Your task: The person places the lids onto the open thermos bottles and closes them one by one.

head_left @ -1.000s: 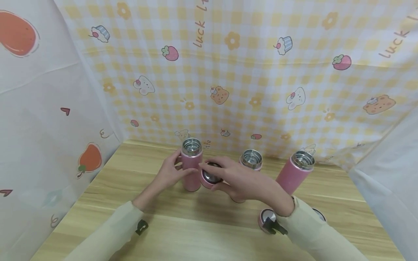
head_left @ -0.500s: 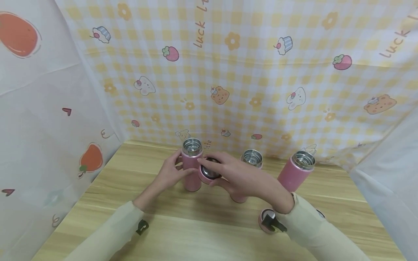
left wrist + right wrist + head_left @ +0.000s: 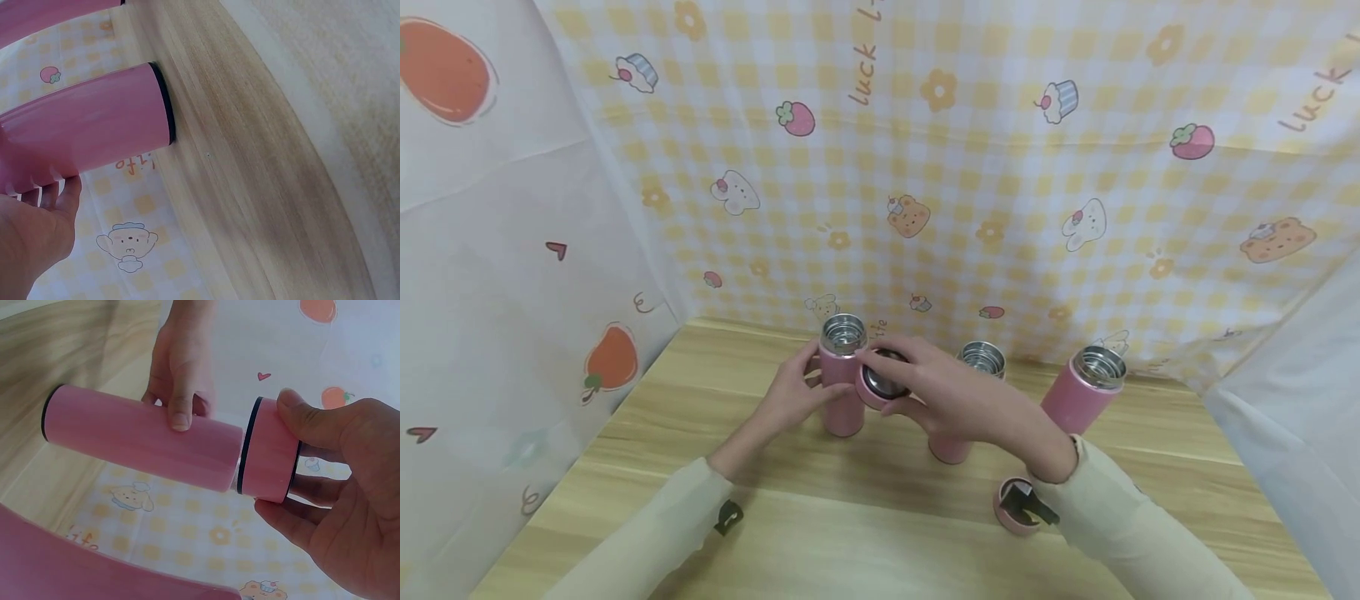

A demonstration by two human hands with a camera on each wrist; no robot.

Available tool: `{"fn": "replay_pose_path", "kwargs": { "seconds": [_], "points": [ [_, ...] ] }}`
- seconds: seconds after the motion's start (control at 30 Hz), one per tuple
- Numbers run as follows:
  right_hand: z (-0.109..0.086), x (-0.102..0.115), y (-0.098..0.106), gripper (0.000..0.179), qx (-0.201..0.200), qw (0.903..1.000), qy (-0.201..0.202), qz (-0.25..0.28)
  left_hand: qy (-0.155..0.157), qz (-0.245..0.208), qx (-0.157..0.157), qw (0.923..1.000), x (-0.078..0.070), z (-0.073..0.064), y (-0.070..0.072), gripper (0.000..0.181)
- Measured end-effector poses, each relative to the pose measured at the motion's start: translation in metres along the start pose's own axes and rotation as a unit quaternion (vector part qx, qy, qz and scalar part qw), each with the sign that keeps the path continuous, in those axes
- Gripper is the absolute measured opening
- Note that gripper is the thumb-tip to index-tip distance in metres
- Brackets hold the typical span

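Observation:
My left hand (image 3: 790, 390) grips the side of a pink thermos bottle (image 3: 844, 412) that stands upright and uncapped on the table. Its silver threaded mouth faces up. In the left wrist view, fingers wrap the pink bottle body (image 3: 94, 119). With thumb and fingers, my right hand (image 3: 955, 396) holds a pink lid (image 3: 882, 387) with a dark, shiny top, beside the upper part of that bottle. From the right wrist, the lid (image 3: 272, 450) appears close to the mouth end of the bottle (image 3: 137, 431); whether they touch I cannot tell.
Two more uncapped pink bottles stand to the right, one (image 3: 951, 447) partly behind my right hand, the other (image 3: 1078, 400) farther right. Another pink lid (image 3: 1015, 518) lies on the wooden table (image 3: 820, 542) below my right wrist. A patterned cloth (image 3: 970, 183) hangs behind.
The right hand has lifted the lid slightly along the side of the left bottle. The left hand keeps its grip on the bottle. The head view has shifted a little.

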State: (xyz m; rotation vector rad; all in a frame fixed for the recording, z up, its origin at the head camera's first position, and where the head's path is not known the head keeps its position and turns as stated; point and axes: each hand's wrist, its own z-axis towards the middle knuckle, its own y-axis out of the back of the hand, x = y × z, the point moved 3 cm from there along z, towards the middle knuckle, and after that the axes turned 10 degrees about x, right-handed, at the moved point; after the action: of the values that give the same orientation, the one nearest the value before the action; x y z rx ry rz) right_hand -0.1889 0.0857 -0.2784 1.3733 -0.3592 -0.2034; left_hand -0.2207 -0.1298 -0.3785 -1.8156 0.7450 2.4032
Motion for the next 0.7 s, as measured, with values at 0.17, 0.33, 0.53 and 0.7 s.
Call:
{"fn": "replay_pose_path", "kwargs": {
  "seconds": [0.17, 0.33, 0.53, 0.7],
  "points": [
    [0.002, -0.001, 0.003, 0.066, -0.001, 0.9998, -0.019, 0.002, -0.007, -0.003, 0.002, 1.0000, 0.002, 0.000, 0.000, 0.072],
    [0.005, 0.000, 0.005, 0.066, -0.008, 0.9997, -0.020, 0.006, -0.009, 0.001, -0.001, 1.0000, 0.001, 0.001, 0.000, 0.072],
    [0.006, -0.002, 0.007, 0.064, -0.026, 0.9996, -0.010, -0.003, -0.001, 0.006, -0.005, 1.0000, 0.009, 0.004, 0.001, 0.068],
    [0.008, -0.004, 0.007, 0.062, -0.033, 0.9994, -0.008, 0.000, -0.002, 0.005, -0.010, 0.9999, 0.033, 0.011, 0.001, 0.070]
  ]
}}
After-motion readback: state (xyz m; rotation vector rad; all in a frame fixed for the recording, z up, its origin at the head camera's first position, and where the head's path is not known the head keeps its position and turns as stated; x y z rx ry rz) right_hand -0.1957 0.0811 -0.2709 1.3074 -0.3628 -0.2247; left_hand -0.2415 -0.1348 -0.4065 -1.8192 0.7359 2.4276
